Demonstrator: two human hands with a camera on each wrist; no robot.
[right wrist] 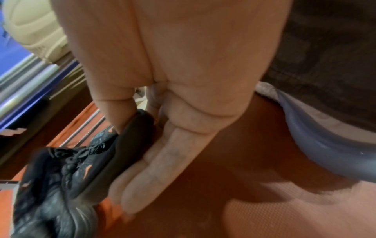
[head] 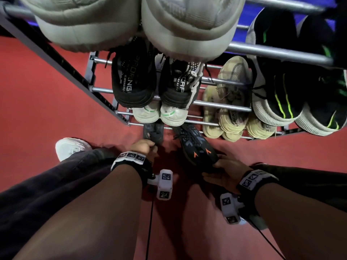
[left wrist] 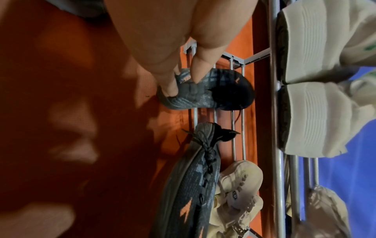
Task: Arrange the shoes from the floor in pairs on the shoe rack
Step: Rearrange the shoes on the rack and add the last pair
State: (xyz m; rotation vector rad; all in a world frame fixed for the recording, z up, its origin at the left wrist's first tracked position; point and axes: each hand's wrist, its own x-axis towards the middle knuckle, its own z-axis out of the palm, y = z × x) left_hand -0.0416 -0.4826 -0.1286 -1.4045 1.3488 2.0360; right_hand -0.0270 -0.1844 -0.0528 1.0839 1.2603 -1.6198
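Two dark knit shoes with orange marks lie at the lowest tier of the metal shoe rack [head: 216, 105]. My left hand [head: 145, 148] pinches the heel of the left dark shoe [head: 153, 132]; in the left wrist view the thumb and a finger of that hand [left wrist: 183, 83] grip this shoe [left wrist: 213, 90], which sits on the bottom rails. My right hand [head: 221, 166] holds the heel of the right dark shoe [head: 197, 145], which lies angled with its toe toward the rack. In the right wrist view the thumb is inside that shoe's [right wrist: 81, 169] collar and the fingers [right wrist: 154, 169] lie along its outer side.
The tiers above hold a black pair [head: 133, 81], a white pair with green trim [head: 159, 113], beige shoes [head: 231, 117], a black-and-green pair [head: 281, 91] and a pale grey pair [head: 131, 21] on top. My own white shoe [head: 71, 147] stands on the red floor [head: 37, 91].
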